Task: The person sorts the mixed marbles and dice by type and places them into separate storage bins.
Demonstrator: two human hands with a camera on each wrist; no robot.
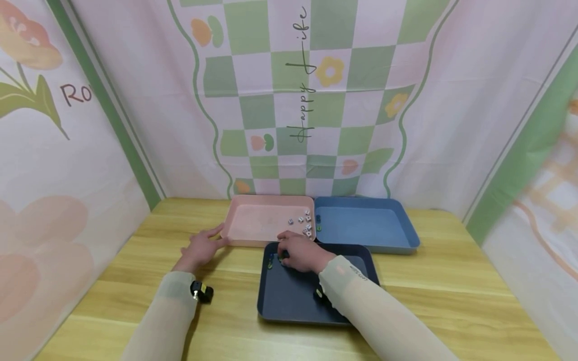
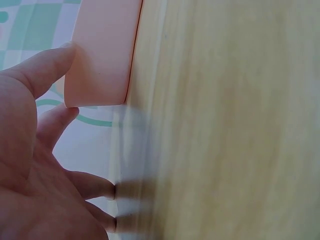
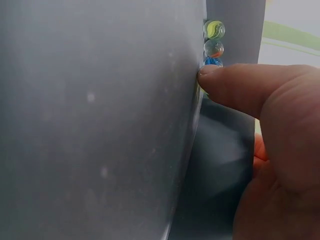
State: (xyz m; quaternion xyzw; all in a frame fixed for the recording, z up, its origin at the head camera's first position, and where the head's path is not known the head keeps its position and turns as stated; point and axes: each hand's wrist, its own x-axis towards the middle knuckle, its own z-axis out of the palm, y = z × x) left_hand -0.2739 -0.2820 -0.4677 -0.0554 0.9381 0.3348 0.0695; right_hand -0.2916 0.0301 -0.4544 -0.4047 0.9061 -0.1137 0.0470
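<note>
My left hand (image 1: 201, 249) rests at the near left corner of the pink tray (image 1: 253, 242), fingers spread. In the left wrist view its thumb and a finger touch the corner of the pink tray (image 2: 102, 60), while two other fingertips meet the tabletop. My right hand (image 1: 303, 252) reaches into the far left part of the black tray (image 1: 289, 301). In the right wrist view the thumb (image 3: 225, 82) lies over glass marbles (image 3: 214, 48) lined up on the tray floor; its other fingertips are hidden, and I cannot tell whether it pinches a marble.
Several white dice (image 1: 301, 219) lie in the right part of the pink tray. Beside it stands a blue tray (image 1: 368, 225) with a blue marble (image 1: 318, 219) and a green one (image 1: 318, 228) along its left wall. A printed curtain (image 1: 289, 100) hangs behind the wooden table (image 1: 230, 306).
</note>
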